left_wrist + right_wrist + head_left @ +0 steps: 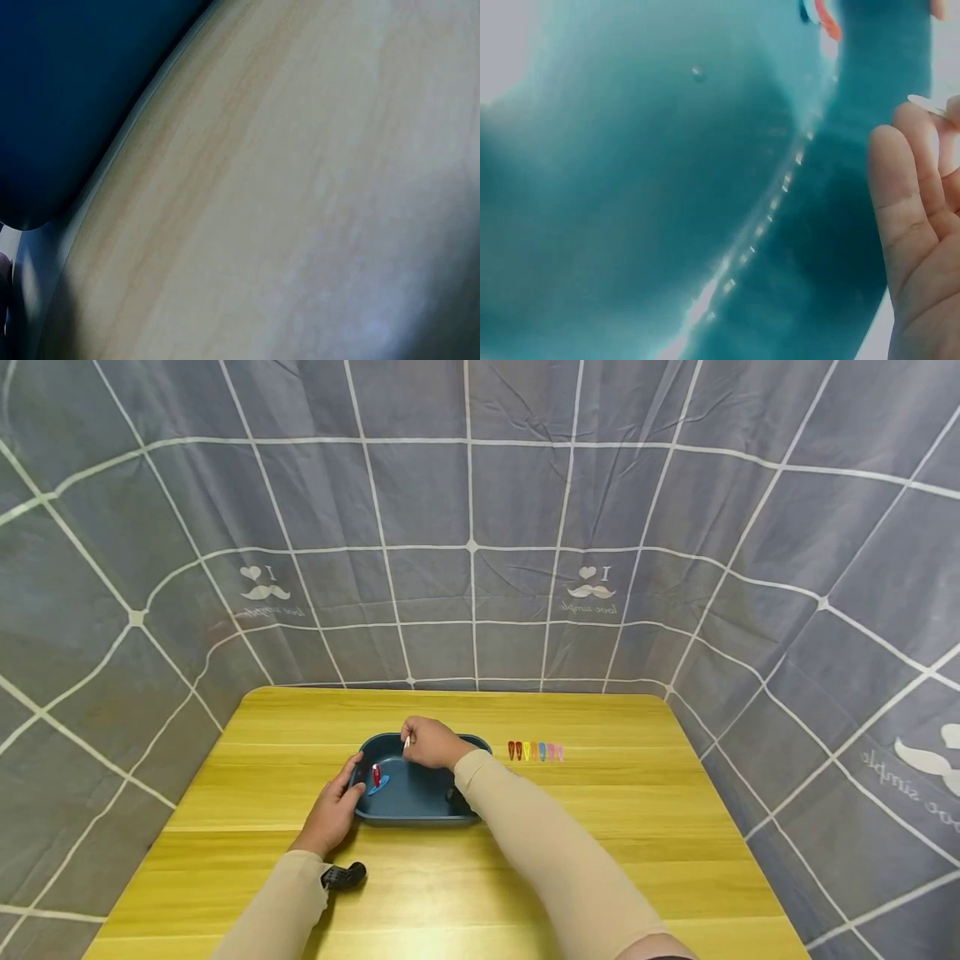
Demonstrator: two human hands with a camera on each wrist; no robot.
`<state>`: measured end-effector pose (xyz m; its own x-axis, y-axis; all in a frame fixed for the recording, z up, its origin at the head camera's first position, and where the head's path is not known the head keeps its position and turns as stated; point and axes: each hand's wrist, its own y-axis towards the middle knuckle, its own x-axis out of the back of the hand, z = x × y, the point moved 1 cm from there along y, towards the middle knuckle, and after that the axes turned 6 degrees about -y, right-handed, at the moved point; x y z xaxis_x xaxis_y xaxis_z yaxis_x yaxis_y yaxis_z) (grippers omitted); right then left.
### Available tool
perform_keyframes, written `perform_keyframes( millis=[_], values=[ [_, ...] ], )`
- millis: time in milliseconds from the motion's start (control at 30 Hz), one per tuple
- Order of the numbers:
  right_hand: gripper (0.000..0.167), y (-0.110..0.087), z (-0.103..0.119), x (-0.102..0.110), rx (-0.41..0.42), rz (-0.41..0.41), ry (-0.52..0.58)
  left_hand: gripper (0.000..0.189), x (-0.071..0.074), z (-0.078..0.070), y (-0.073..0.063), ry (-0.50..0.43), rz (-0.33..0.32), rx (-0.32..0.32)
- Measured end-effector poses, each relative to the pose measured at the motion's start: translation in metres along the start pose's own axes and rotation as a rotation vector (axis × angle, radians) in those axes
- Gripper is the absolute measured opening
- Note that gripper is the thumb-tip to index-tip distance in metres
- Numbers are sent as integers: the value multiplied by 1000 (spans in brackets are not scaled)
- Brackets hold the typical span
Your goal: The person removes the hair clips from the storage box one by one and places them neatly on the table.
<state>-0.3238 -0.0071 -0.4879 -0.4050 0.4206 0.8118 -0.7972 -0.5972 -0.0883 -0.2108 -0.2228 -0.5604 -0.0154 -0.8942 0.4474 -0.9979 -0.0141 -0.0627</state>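
Note:
A dark blue basin (423,820) sits on the table. My left hand (330,810) holds its left rim, thumb over the edge and fingers along the outer side. Above the basin's far side, my right hand (432,743) pinches a small white clip (928,105) between thumb and fingertips. Inside the basin near the left wall are a red hair clip (377,774) and a blue hair clip (379,786). The left wrist view shows mostly the basin's outer wall (82,90) and bare wood, with a bit of finger at the left edge.
To the right of the basin, several hair clips (535,751) lie in a row, from red through yellow, orange and blue to pink. They are on a yellow wood-grain table (615,827). A grey checked curtain (517,585) surrounds its back and sides.

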Motion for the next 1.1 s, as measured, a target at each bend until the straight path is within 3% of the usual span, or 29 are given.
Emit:
perform_keyframes(
  millis=[300, 567, 900, 1100],
  values=[
    [7, -11, -5, 17, -28, -34, 51, 57, 1, 2, -3, -5, 8, -5],
    [32, -20, -15, 33, -33, -43, 11, 57, -1, 2, -3, -17, 5, -1],
    [40, -37, -32, 60, -56, -45, -10, 58, -2, 0, -2, -10, 10, -12],
    [38, -53, -49, 82, -84, -116, 85, 58, -2, -3, 0, 1, 7, -23]
  ],
)
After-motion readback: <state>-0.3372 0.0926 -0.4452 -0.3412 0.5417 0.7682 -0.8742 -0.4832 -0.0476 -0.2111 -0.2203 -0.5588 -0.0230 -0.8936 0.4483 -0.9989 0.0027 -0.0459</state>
